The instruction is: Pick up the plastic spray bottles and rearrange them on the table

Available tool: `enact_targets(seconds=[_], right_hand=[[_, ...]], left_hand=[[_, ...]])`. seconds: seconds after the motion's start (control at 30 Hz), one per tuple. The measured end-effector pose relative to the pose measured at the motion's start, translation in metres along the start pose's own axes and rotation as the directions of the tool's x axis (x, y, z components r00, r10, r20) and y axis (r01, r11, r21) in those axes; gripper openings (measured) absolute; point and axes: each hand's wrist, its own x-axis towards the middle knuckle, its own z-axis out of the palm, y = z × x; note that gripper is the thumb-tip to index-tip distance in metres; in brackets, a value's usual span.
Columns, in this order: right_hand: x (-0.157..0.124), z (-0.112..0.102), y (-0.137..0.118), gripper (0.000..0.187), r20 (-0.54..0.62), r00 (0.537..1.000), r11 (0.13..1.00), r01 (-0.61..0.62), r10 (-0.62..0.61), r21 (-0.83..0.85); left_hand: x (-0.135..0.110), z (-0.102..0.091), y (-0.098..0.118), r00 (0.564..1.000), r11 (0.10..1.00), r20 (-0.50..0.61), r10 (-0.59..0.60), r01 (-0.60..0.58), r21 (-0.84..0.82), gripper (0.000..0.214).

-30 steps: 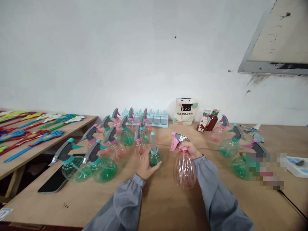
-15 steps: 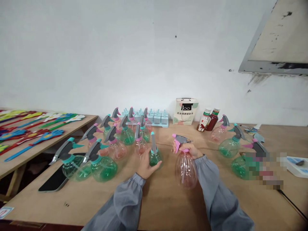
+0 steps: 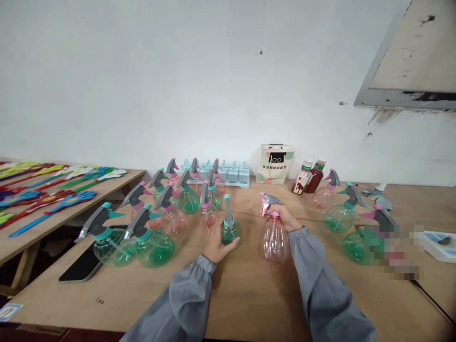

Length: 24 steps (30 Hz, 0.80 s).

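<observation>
In the head view my right hand (image 3: 285,216) grips a clear pink spray bottle (image 3: 274,244) by its neck, just under the grey and pink trigger head. That bottle is upright, its base at or close to the table. My left hand (image 3: 217,242) curls round the left side of a small green spray bottle (image 3: 231,233) on the table, thumb across its front; the fingers behind are partly hidden. Left of this hand stand several more spray bottles, among them a pink one (image 3: 208,216) close by and a larger green one (image 3: 155,249) nearer the front.
A phone (image 3: 80,266) lies under the left bottles. Behind are a light-blue ice-pop mould (image 3: 233,175), a paper bag (image 3: 272,166) and two sauce bottles (image 3: 309,178). More spray bottles (image 3: 340,216) stand at right, near a blurred patch and a cable (image 3: 432,297). Colourful hand-shaped items (image 3: 53,209) cover the left table.
My right hand has moved the pink spray bottle slightly away from me, and its trigger head has turned a little. My left hand stays on the green spray bottle.
</observation>
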Motion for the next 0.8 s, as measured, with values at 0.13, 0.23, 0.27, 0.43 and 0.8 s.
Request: enact_targets(seconds=[0.13,0.23,0.27,0.43,0.8], right_hand=[[0.004,-0.029,-0.004,0.031,-0.325,0.923,0.971,0.15,-0.204,-0.185],[0.005,-0.056,-0.006,0.04,-0.446,0.762,0.857,0.273,-0.47,-0.436],[0.006,-0.064,-0.006,0.043,-0.479,0.697,0.82,0.288,-0.534,-0.495],[0.014,-0.103,0.007,0.054,-0.531,0.44,0.678,0.31,-0.724,-0.666],[0.025,-0.135,0.083,0.102,-0.584,0.252,0.55,-0.196,-0.772,-0.812]], left_hand=[[0.0,0.0,-0.001,1.0,1.0,0.007,0.01,-0.01,-0.003,0.071],[0.0,0.0,-0.001,1.0,1.0,0.015,0.0,0.001,-0.013,0.069],[0.0,-0.001,-0.001,1.0,1.0,0.02,-0.005,0.005,-0.02,0.069],[0.001,-0.003,0.0,0.999,0.998,0.048,0.004,-0.001,-0.063,0.07],[-0.002,0.0,-0.004,0.999,0.997,0.046,0.004,0.0,-0.078,0.07]])
